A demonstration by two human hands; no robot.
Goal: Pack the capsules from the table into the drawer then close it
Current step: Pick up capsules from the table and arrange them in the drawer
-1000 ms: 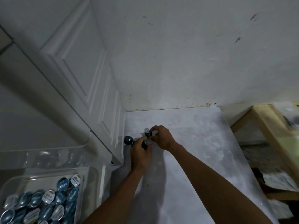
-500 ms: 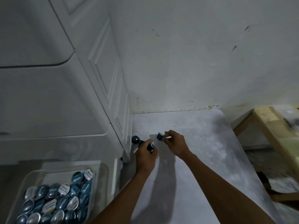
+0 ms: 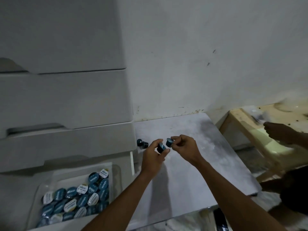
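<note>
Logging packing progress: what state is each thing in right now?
Bottom drawer: open, holding many capsules.
Upper drawers: closed.
Left hand: grips one capsule.
Right hand: pinches a second capsule.
Two loose capsules: lying on the table, not yet packed.

The open drawer (image 3: 73, 172) is cut off by the lower edge.

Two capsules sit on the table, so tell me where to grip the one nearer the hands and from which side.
Pinch the capsule across its round dark side wall, thumb opposite finger. Probably best to come from above and the right: the drawer unit and the other capsule crowd its left side.
</note>
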